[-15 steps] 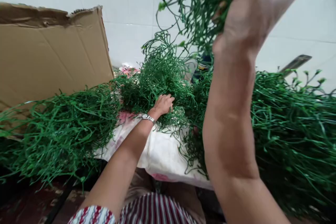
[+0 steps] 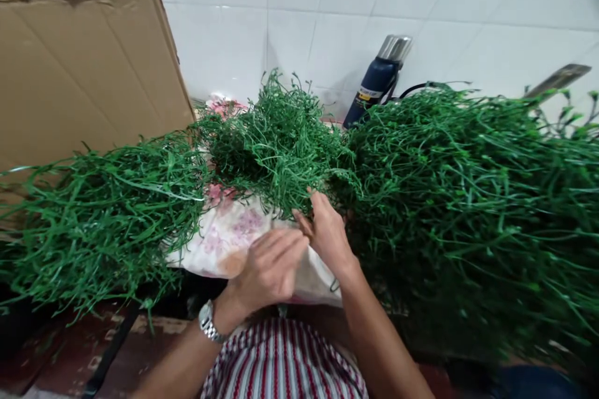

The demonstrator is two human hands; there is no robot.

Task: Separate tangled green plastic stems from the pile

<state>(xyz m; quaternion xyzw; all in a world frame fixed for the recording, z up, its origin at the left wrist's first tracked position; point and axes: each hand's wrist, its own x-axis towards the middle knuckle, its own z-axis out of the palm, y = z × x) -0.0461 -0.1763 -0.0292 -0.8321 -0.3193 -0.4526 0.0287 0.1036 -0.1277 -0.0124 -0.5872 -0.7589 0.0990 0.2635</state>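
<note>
Green plastic plant sprigs (image 2: 285, 137) form a pile at the middle of the cloth-covered surface. My left hand (image 2: 271, 265), with a metal watch at the wrist, is closed over the white floral cloth (image 2: 219, 237) in front of the pile; what it pinches, if anything, is hidden. Right beside it, my right hand (image 2: 325, 224) has its fingers at the near edge of the middle pile, bent toward a stem too small to make out. A left heap of greenery (image 2: 107, 218) and a larger right heap of greenery (image 2: 468, 199) lie on either side.
A cardboard box (image 2: 88, 68) stands at the back left. Behind the piles, a dark blue thermos (image 2: 374, 87) leans near the white tiled wall (image 2: 299, 31). A flat metal strip (image 2: 559, 80) sticks up behind the right heap.
My right hand has come down from the raised bunch to the middle pile and no longer holds that bunch. My left hand has moved back toward me, off the pile. The thermos now shows fully.
</note>
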